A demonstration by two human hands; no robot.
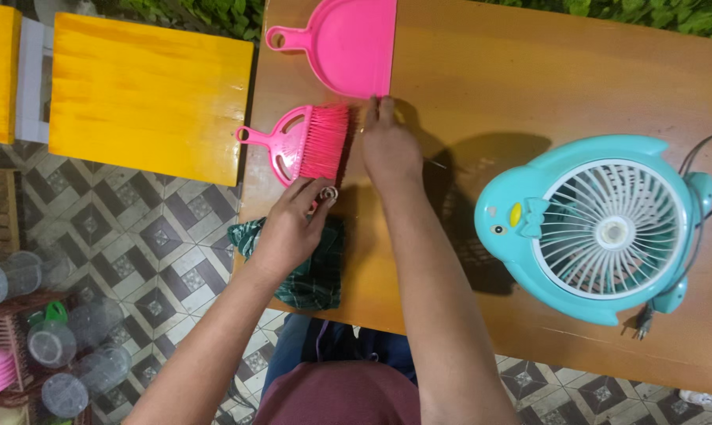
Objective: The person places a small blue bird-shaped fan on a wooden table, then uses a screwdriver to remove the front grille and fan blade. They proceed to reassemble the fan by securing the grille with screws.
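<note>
My left hand [293, 224] rests over a dark green checked cloth [313, 271] at the table's left edge, pinching a small pale round object [329, 193] next to the bristles of a pink hand brush [302, 143]. My right hand [387, 142] lies flat on the wooden table [482, 71], fingertips touching the lower corner of a pink dustpan [348, 43]. The brush lies between the dustpan and the cloth, handle pointing left.
A turquoise penguin-shaped fan [592, 228] lies on the table at the right, its cord [698, 157] trailing off the edge. A yellow bench [147, 94] stands left of the table. Clear plastic jars [53, 342] and a basket sit on the tiled floor at lower left.
</note>
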